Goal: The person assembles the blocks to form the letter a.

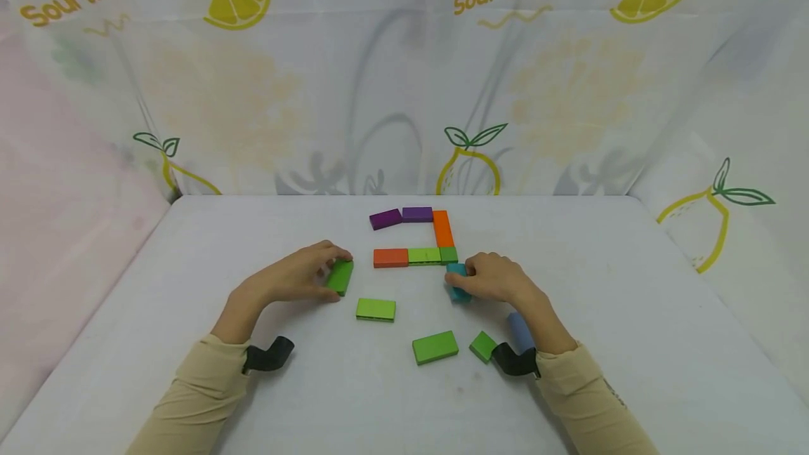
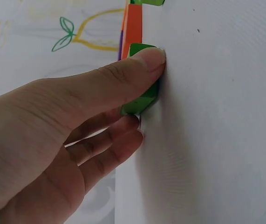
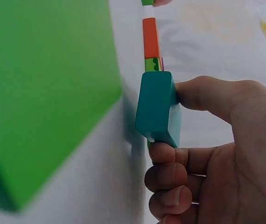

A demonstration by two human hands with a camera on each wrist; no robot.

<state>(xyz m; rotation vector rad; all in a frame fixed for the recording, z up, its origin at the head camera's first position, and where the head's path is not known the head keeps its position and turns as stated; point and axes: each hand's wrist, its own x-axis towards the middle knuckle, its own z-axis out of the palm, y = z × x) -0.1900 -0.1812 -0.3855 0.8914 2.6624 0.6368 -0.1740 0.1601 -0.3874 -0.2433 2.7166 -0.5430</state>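
My left hand (image 1: 293,276) pinches a green block (image 1: 340,277) at the left of the table, thumb on one end and fingers at the other. In the left wrist view the thumb partly covers that green block (image 2: 147,100). My right hand (image 1: 499,277) grips a teal block (image 1: 458,293) between thumb and fingers; the right wrist view shows the teal block (image 3: 153,102) tilted. Just beyond it lies a row made of a red-orange block (image 1: 390,258), a light green block (image 1: 424,256) and a small green block (image 1: 449,255).
An orange block (image 1: 444,229) runs back from the row to a purple block (image 1: 417,215), beside a dark purple block (image 1: 385,219). Nearer lie a light green block (image 1: 376,310), a green block (image 1: 435,347), a small green square block (image 1: 483,346) and a blue block (image 1: 521,332), partly hidden by the right arm.
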